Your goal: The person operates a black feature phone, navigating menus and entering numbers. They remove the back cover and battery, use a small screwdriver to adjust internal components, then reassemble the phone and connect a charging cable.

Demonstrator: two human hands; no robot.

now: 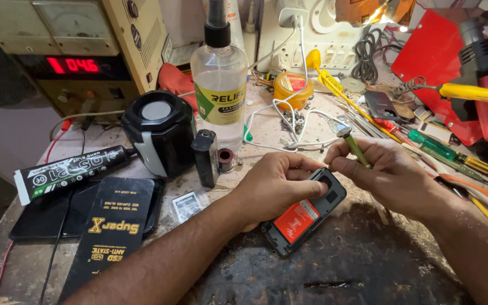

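The left hand (275, 183) lay curled over the upper end of a small black phone (306, 212), its fingers (303, 169) bent close together and clamped on the phone's edge, pressing it against the dark, worn patch of the desk (362, 260). The phone rested back side up, tilted across the middle of the desk, with an orange-red battery label (296, 220) showing in its open back. The right hand (388, 172) held a thin green-handled tool (354, 146), fingers pinched shut around the shaft, its metal head standing above the knuckles; whether its lower tip touched the phone could not be told, since the fingers hid it. Behind the hands stood a clear plastic bottle (219, 79) with a black pump top and a yellow-green label. Left of it sat a black and grey speaker-like box (159, 133), and just beside that a small black block (205, 157). A black glue tube (72, 172) with white lettering lay at the left, above a flat black package (114, 234) with yellow print. A small round yellow tin (293, 89) sat further back, near white cables (289, 121).
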